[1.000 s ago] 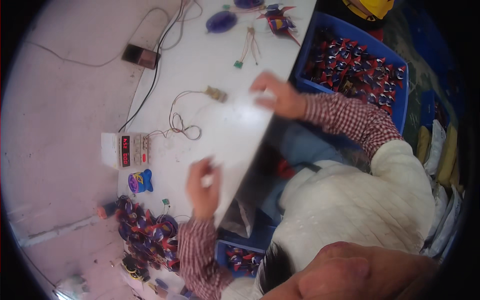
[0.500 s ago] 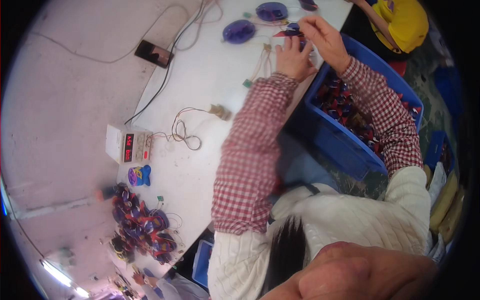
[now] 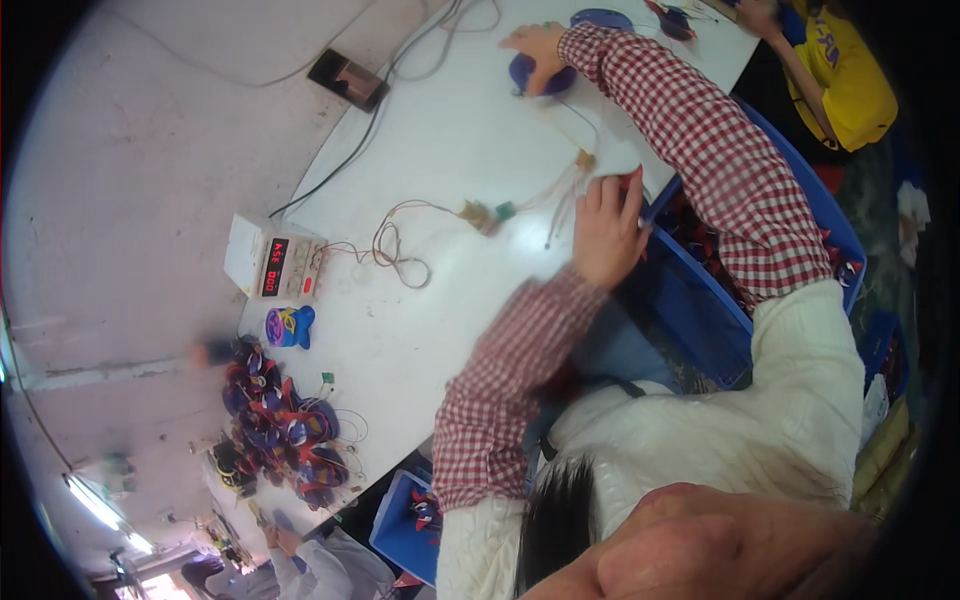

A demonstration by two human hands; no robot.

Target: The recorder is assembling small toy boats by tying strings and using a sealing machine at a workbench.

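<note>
My left hand is closed round a small red and dark-blue piece at the table's near edge; the fingers hide most of it. Thin wires run beside this hand to a small tan connector and a little green circuit board. The board lies next to a brass-coloured part wired to a white power supply box with a red display. Farther off, my right hand reaches across the table, thumb and fingers apart over a purple-blue oval shell, which it partly covers.
Below my right arm stands a blue bin of red and blue pieces. Another pile lies at the table's left end. A black phone rests by the wall. A person in yellow is at far right, another person at lower left.
My right hand has left the piece and stretched left over the oval shell. My left hand has come nearer me with the red and blue piece, and the wires and green board have shifted nearer.
</note>
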